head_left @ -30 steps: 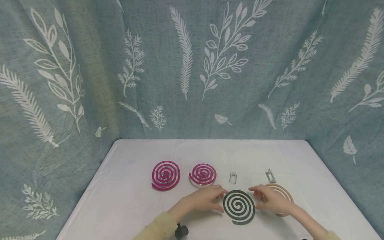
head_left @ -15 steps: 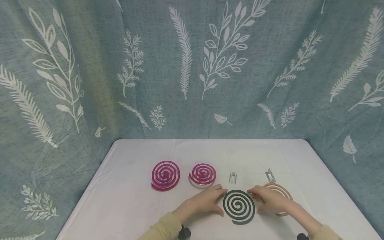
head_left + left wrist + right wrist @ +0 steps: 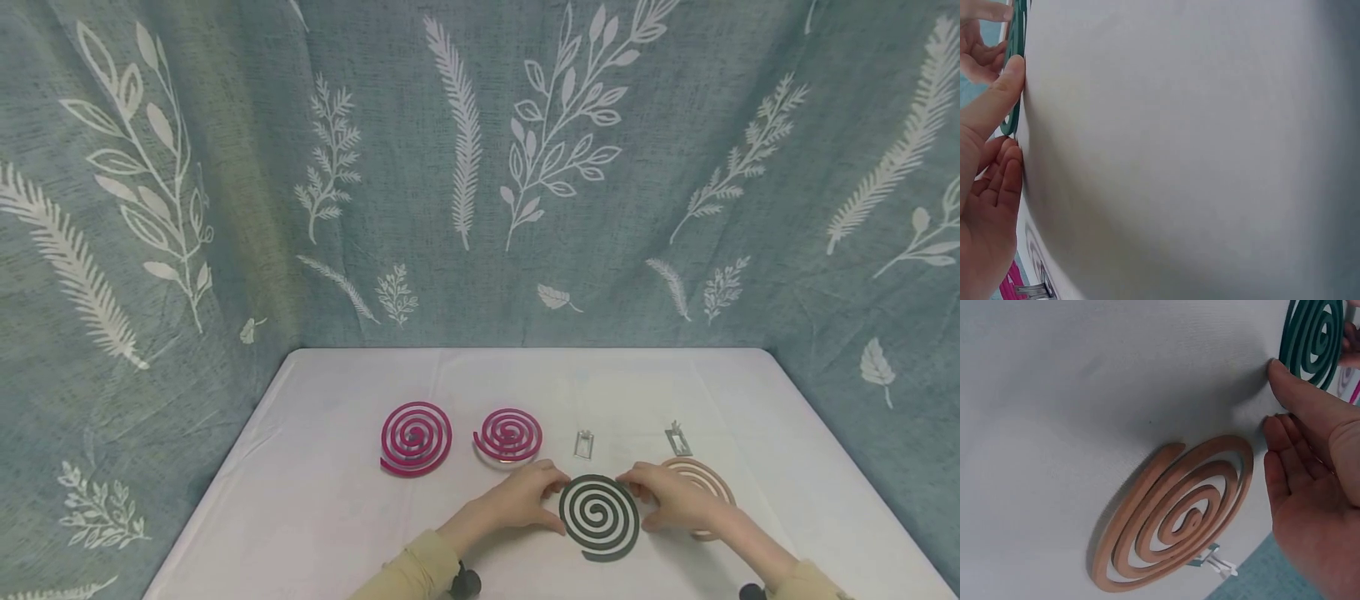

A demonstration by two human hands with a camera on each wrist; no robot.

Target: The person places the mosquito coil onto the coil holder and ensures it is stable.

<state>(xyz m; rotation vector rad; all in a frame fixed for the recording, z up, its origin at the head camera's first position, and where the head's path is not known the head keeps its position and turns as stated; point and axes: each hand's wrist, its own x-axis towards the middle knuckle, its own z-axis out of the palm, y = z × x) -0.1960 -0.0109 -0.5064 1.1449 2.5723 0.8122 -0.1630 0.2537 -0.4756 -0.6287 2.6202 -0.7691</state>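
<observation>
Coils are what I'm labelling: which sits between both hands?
The dark green coil; the two magenta coils and the tan coil lie outside that gap.

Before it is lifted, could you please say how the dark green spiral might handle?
The dark green spiral looks thin, so it's probably light. Being gapped throughout, it might flex or snap if squeezed. Seemingly flat on the white table, it would likely slide, not roll.

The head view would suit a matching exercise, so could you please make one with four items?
1. green mosquito coil
2. brown mosquito coil
3. magenta mosquito coils
4. small metal stands

A. silver-coloured, rectangular frames
B. partly hidden by the right hand
C. the leftmost coils
D. between left hand and right hand

Pairs: 1-D, 2-B, 3-C, 4-A.
</observation>
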